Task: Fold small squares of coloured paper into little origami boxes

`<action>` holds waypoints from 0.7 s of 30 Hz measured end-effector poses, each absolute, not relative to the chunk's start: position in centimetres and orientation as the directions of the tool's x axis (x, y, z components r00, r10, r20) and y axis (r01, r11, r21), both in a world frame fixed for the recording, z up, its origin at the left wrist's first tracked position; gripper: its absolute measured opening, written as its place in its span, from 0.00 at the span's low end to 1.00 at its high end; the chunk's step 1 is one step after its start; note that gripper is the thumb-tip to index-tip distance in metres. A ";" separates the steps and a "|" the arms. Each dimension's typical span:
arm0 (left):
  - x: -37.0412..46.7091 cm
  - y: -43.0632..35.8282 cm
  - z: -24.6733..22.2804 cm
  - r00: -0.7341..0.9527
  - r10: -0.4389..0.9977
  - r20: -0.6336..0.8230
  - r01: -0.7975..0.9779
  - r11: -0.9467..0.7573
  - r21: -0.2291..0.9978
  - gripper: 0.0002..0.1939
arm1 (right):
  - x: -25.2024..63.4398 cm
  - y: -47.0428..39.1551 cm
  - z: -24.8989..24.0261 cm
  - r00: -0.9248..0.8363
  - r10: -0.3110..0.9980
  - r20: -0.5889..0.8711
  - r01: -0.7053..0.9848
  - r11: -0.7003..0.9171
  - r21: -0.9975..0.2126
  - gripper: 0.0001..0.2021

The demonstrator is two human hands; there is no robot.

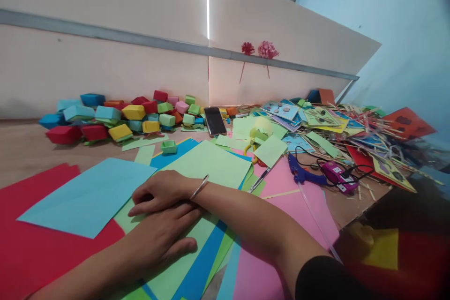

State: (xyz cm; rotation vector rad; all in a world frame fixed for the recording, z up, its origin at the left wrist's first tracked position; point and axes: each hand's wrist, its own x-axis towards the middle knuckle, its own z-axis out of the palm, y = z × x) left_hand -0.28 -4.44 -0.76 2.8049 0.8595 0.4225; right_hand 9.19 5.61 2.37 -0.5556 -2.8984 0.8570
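Observation:
My left hand (163, 234) lies palm down with its fingers stretched out and its thumb apart, on pale green paper (207, 159). Across it rests my right hand (161, 192), loosely bent, with a gap between thumb and fingers and nothing held. The tips of my left fingers are hidden under my right wrist, which wears a silver bangle (199, 187). To the left is a light blue sheet (91, 197) over red paper (35, 239). Blue sheets (200, 267) and pink paper (260, 267) lie beneath and to the right.
Colourful paper boxes (133, 112) pile up along the wall, with a phone (215, 121) beside them. A small green box (169, 146) stands nearer. Rightward are a pen (259, 180), scissors (251, 150), a blue glue gun (304, 173), a pink power strip (339, 177) and heaped cards (323, 117).

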 end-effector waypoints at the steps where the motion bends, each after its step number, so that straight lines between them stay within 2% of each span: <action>1: -0.4 -4.4 -0.9 0.794 0.563 0.230 0.513 -0.823 0.242 0.27 | 9.1 5.7 2.3 -0.932 0.360 -0.048 0.326 0.773 -0.544 0.11; 4: -0.6 -4.3 -1.9 0.769 0.558 0.312 0.500 -0.829 0.252 0.29 | 9.1 5.8 2.3 -0.937 0.338 -0.094 0.331 0.763 -0.555 0.12; 6: -0.6 -4.4 -2.3 0.755 0.575 0.314 0.510 -0.817 0.268 0.29 | 9.3 5.8 2.3 -0.937 0.336 -0.098 0.332 0.767 -0.549 0.12; 11: 0.0 -4.8 -1.1 0.777 0.589 0.223 0.525 -0.801 0.286 0.30 | 10.1 5.3 2.4 -0.937 0.348 0.012 0.290 0.801 -0.524 0.11; 17: 0.6 -4.7 0.3 0.796 0.589 0.139 0.533 -0.791 0.301 0.34 | 10.6 4.9 2.6 -0.927 0.369 0.068 0.289 0.817 -0.499 0.10; 21: 0.9 -4.6 0.2 0.794 0.594 0.128 0.527 -0.778 0.341 0.33 | 10.7 4.8 2.6 -0.929 0.363 0.073 0.275 0.809 -0.520 0.10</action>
